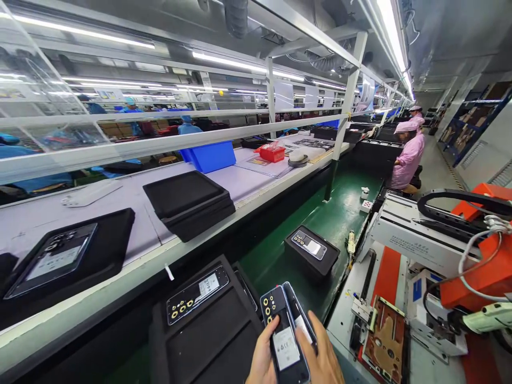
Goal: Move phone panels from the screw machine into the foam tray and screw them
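At the bottom edge my left hand and my right hand together grip two dark phone back covers, each with gold camera rings and a white label. Fingers of both hands wrap the covers' sides. Just left of my hands a black foam tray carries one more cover. Farther along the green conveyor belt another black tray with a cover lies.
A long bench on the left carries stacked black trays, a tray with a cover, a blue bin and a red box. A fixture with an orange part and cables stands right. Seated workers in pink are ahead.
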Tool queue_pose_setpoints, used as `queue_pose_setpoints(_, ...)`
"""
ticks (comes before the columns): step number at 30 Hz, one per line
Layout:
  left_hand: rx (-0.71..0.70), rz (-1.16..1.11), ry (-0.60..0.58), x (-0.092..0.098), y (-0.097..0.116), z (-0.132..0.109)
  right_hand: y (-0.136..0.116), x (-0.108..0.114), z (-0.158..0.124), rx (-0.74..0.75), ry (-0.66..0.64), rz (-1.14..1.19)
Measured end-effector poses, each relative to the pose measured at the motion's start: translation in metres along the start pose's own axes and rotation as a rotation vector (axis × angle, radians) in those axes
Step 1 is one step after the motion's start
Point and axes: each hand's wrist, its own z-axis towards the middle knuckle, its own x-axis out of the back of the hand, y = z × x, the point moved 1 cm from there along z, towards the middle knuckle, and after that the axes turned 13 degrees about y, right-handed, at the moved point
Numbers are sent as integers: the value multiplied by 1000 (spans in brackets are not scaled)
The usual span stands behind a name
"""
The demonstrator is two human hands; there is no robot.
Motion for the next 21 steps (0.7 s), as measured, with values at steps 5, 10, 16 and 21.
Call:
queue_pose_setpoints(5,1,101,-63,2,-2,0,-31,2,37,540,462,-57)
queue_pose_setpoints(10,-161,43,-229,2,2,5,-16,46,60,546,318,15)
queue_pose_setpoints(16,-445,156,-255,2,4,15,60,131,46,71,256,-208)
queue_pose_setpoints(21,-414,206,-286,9,4,16,118,155,5,-20,183,-487)
